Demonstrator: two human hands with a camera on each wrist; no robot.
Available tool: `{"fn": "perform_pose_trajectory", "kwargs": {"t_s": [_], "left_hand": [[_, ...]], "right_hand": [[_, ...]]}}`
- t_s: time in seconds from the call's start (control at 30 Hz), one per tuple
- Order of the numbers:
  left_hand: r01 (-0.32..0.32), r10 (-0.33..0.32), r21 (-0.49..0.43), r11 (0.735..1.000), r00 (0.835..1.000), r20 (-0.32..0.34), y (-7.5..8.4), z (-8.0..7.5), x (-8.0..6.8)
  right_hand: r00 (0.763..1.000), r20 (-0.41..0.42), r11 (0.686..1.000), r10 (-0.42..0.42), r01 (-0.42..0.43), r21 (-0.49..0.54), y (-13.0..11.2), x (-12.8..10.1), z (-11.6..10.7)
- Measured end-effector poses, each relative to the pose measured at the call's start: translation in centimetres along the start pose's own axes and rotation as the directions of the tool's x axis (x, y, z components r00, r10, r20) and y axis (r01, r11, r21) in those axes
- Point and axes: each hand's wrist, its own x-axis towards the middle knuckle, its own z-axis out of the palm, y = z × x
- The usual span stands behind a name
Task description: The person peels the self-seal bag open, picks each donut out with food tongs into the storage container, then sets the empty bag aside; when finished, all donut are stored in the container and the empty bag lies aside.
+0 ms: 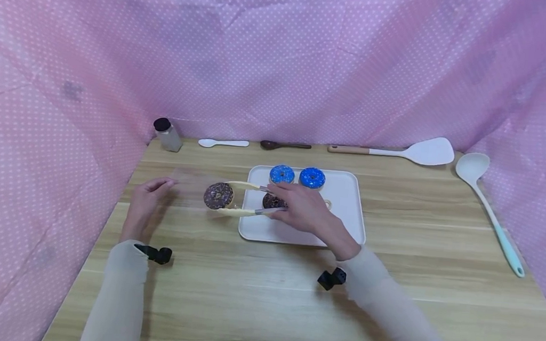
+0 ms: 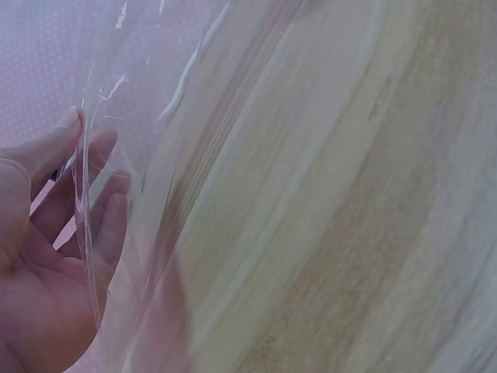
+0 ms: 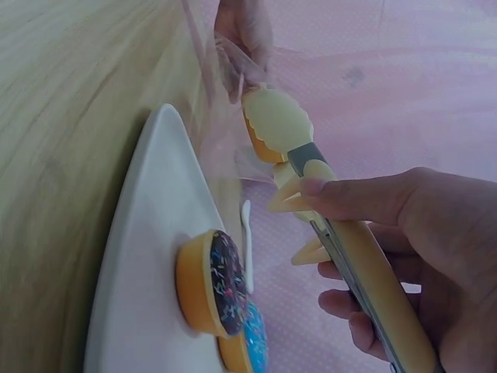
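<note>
Pink dotted cloth point(image 1: 282, 59) hanging on three sides, wooden table point(image 1: 263, 298) below.

Clenching round yellow tongs point(image 1: 245, 211) with the right hand point(image 1: 305, 208), thumb and fingers squeezing both arms near the hinge end, over the left part of the white tray point(image 1: 347, 208). Clamping a brown sprinkled donut point(image 1: 218, 195) between the tong tips, left of centre in the head view, just off the tray's left edge and clear of the wood.

Pinching a clear bag point(image 2: 155, 155) with the left hand point(image 1: 147, 203), film running between thumb and fingers, mouth turned toward the donut.

Judging the donut as light and rigid, probably a toy with a hard glossy top: likely slipping if squeezed on the glaze alone, so gripping across the sides, as the scalloped tips are doing now, looking safest. Judging the bag as thin, limp and slippery, collapsing unless held open at the rim.

Lying further out on the tray: two blue donuts point(image 1: 281, 175) at the far edge, a second brown one point(image 1: 272, 201) half hidden under the right hand. Lining the back of the table: a shaker point(image 1: 167, 134), a white spoon point(image 1: 223, 143), a dark spoon point(image 1: 284, 146), a spatula point(image 1: 399, 151), and a ladle point(image 1: 487, 203) at far right.

Showing no readable brand, label or writing anywhere.
</note>
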Motion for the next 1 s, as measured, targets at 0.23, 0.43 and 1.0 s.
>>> {"fn": "perform_pose_trajectory", "kwargs": {"t_s": [0.23,0.43,1.0], "left_hand": [[0.006,-0.006,-0.021,1.000,1.000,0.001,0.0,-0.1,-0.2],[0.021,-0.021,0.003,1.000,1.000,0.005,0.1,-0.2,-0.2],[0.092,-0.090,-0.323,0.942,0.996,0.021,-1.1,0.2,0.1]], "right_hand": [[0.998,-0.018,0.998,0.064,-0.063,0.022,1.0,-2.2,-1.1],[0.993,-0.033,0.993,0.117,-0.117,0.018,2.7,-4.2,-1.5],[0.955,-0.054,0.956,0.293,-0.291,0.048,8.4,-10.6,-3.0]]}}
